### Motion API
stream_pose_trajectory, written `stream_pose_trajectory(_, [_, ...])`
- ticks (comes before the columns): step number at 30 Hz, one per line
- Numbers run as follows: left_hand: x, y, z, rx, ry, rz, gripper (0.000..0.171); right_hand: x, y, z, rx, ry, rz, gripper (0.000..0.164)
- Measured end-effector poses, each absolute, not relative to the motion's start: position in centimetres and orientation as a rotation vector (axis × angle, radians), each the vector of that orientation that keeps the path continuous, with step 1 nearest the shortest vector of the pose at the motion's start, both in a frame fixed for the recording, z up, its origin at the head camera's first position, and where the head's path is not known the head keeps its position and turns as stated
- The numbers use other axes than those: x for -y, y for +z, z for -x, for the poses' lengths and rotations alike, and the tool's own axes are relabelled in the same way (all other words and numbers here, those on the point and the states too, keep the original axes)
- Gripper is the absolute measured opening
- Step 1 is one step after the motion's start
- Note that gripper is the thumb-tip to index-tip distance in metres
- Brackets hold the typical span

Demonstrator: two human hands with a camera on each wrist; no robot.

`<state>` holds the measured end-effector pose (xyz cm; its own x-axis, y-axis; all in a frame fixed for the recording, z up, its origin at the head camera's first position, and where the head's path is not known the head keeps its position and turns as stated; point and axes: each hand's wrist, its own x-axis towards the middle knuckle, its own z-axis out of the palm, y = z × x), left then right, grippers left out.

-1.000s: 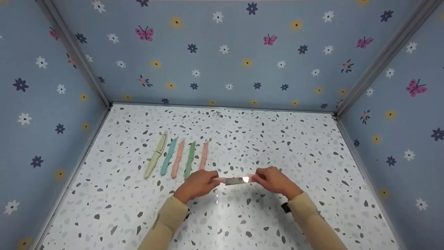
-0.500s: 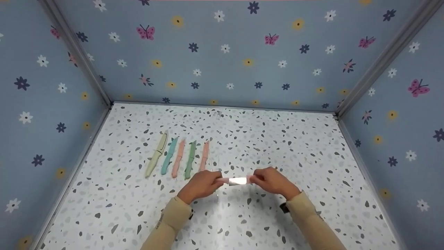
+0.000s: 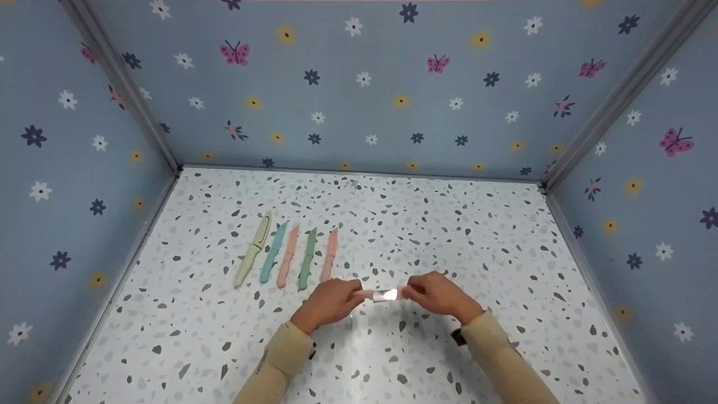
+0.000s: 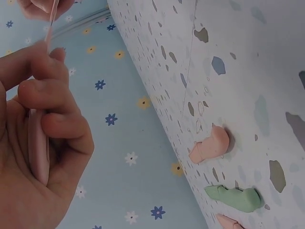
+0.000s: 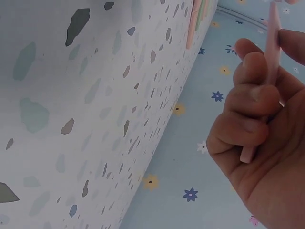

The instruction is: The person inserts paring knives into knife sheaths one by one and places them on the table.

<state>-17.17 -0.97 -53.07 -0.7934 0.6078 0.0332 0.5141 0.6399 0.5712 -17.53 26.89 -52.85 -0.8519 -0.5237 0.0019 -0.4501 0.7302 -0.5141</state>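
A kitchen knife lies level between the two hands in the head view, its bare metal blade [image 3: 385,295] shining under the light. My left hand [image 3: 331,303] grips its pale pink handle [image 4: 39,148], fingers curled round it. My right hand [image 3: 442,295] holds a pink blade sheath [image 5: 272,47], which covers the right end of the blade. Fingers hide part of both the handle and the sheath. Close beyond the left hand lies a pink knife [image 3: 331,251], its lower end near that hand.
To its left, more knives lie in a row on the speckled white table [image 3: 449,235]: a green one [image 3: 308,258], a pink one [image 3: 288,258], a teal one [image 3: 274,253] and a longer pale green one [image 3: 253,249]. Blue flowered walls [image 3: 359,50] enclose the table.
The left hand has moved a little to the right, toward the right hand. Less bare blade shows between handle and sheath. The row of knives has stayed put.
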Motion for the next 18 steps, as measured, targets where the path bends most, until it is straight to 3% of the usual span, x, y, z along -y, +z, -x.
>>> stream_pose_trajectory(18, [0.61, -53.32, 16.76, -2.709, 0.897, -0.903, 0.022, -25.96, -52.62, 17.74, -2.745, -0.749, 0.812, 0.032])
